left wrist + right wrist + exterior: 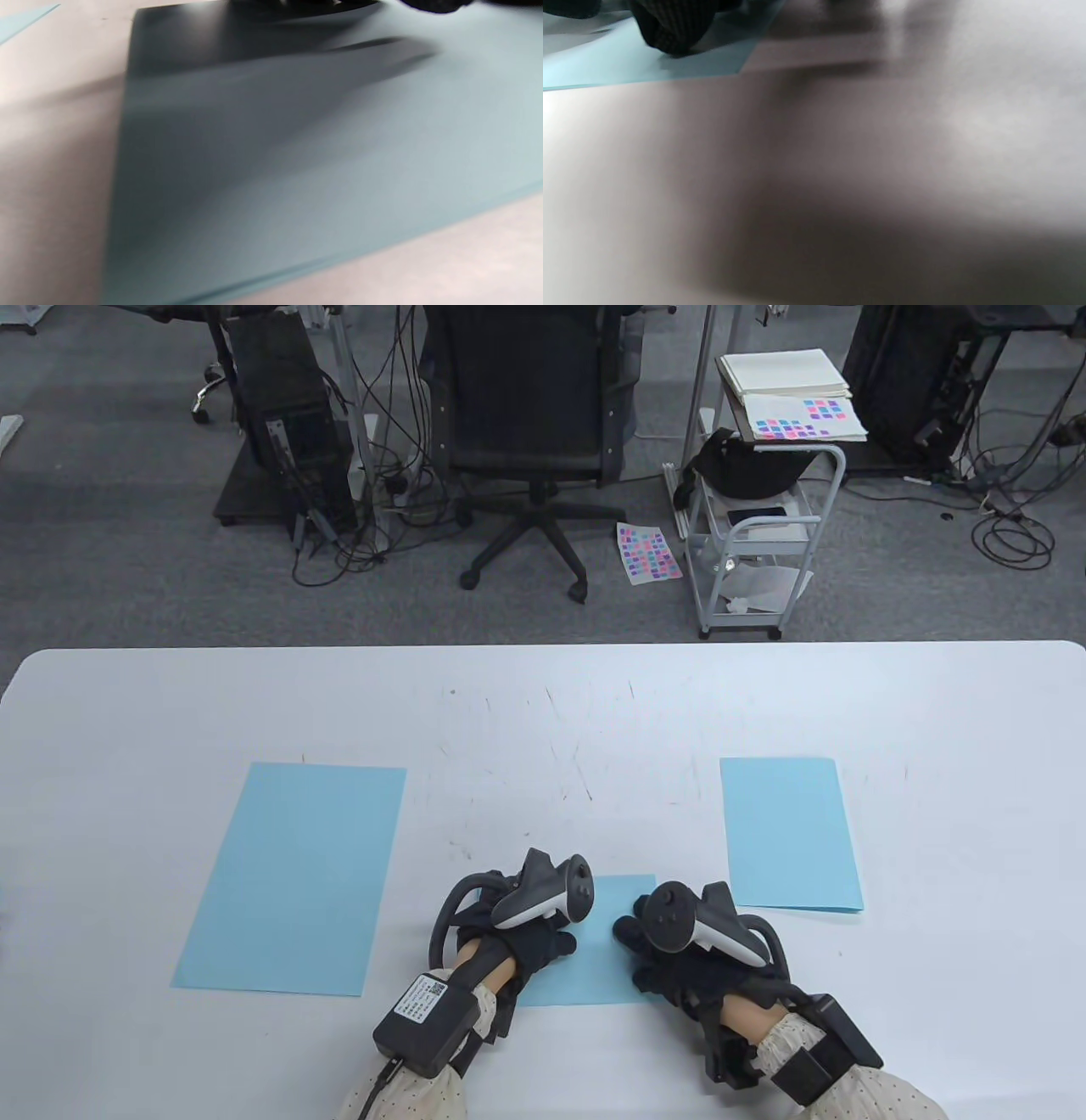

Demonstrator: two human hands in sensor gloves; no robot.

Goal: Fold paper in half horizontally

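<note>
Both hands, left hand [522, 937] and right hand [679, 963], hide much of the folded paper [594, 950]

Your table view looks down from high across the white table [543, 712] toward the office; both wrist views skim it closely (blurred), sharing the blue paper [594, 959].

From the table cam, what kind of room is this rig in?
Most likely an office or lab data-collection space. A white table carries three blue paper sheets; behind it, on grey carpet, are an office chair, a computer tower with loose cables, and a wheeled cart holding notebooks.
</note>
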